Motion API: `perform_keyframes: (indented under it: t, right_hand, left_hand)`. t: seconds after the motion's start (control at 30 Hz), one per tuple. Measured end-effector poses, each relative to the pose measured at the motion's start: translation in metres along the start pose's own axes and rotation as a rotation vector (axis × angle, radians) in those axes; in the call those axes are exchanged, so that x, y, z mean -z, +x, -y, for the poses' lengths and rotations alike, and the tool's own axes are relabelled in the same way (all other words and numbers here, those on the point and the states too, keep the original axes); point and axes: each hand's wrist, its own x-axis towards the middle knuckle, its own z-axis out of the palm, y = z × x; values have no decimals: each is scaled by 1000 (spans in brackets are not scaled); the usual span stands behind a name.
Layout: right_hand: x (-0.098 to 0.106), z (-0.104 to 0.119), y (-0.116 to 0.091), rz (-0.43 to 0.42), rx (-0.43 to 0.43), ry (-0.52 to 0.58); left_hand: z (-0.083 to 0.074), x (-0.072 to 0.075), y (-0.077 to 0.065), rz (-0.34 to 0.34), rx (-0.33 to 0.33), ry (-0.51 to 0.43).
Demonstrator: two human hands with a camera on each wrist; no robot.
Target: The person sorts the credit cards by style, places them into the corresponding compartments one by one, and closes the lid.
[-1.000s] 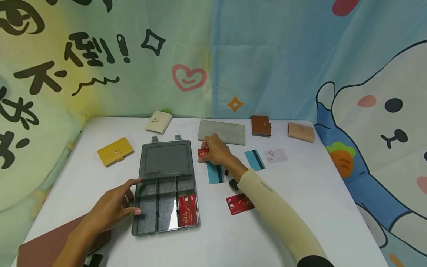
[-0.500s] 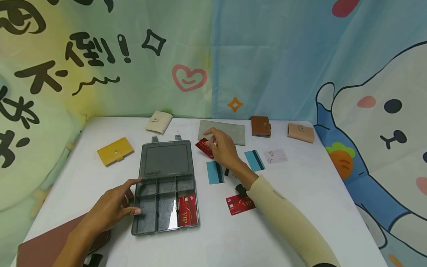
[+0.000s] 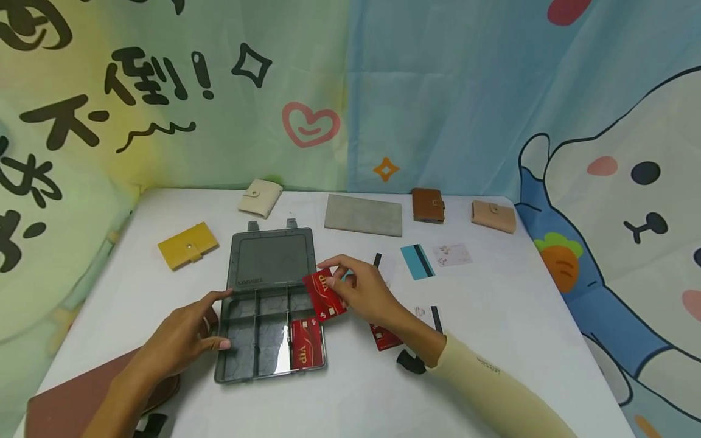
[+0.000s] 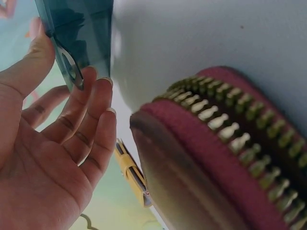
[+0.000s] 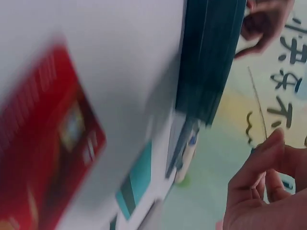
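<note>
A grey translucent divided plastic box [image 3: 272,331] lies with its lid [image 3: 272,258] folded back on the white table. My left hand [image 3: 183,334] touches the box's left side with thumb and fingertips; in the left wrist view its fingers [image 4: 98,129] are loosely extended along the edge and a small clip. A red VIP card [image 3: 310,344] lies in the front right compartment. My right hand [image 3: 364,292] pinches another red VIP card [image 3: 323,296], tilted over the box's right edge. In the right wrist view this held card [image 5: 257,103] appears edge-on.
Right of the box lie a red card [image 3: 386,337], partly under my right arm, a blue striped card [image 3: 418,263] and a pale floral card [image 3: 453,255]. Wallets stand around: yellow [image 3: 186,246], cream [image 3: 261,198], grey [image 3: 363,216], brown [image 3: 428,205], tan [image 3: 493,216]. A brown zippered pouch [image 3: 71,395] sits front left.
My right hand has picked up the red card from behind the blue card and brought it toward me and leftward, over the box's right edge. My left hand has stayed at the box.
</note>
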Motion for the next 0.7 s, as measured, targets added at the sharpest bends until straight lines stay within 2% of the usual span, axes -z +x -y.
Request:
perform_keyframes:
  t: [0.13, 0.27, 0.4, 0.5, 0.6, 0.7]
  right_hand:
    - [-13, 3, -16, 88, -64, 84]
    - [-26, 4, -25, 145, -80, 70]
    - [-36, 3, -29, 157, -18, -61]
    - [-39, 2, -29, 136, 52, -224]
    - [-38, 1, -28, 131, 87, -364]
    - [-34, -2, -25, 145, 107, -417]
  left_hand:
    - [0, 0, 0, 5, 4, 7]
    - [-1, 0, 0, 3, -6, 10]
    - [-1, 0, 0, -1, -13, 12]
    - [-1, 0, 0, 4, -8, 14]
    - [-1, 0, 0, 9, 1, 15]
    - [-1, -1, 0, 13, 12, 16]
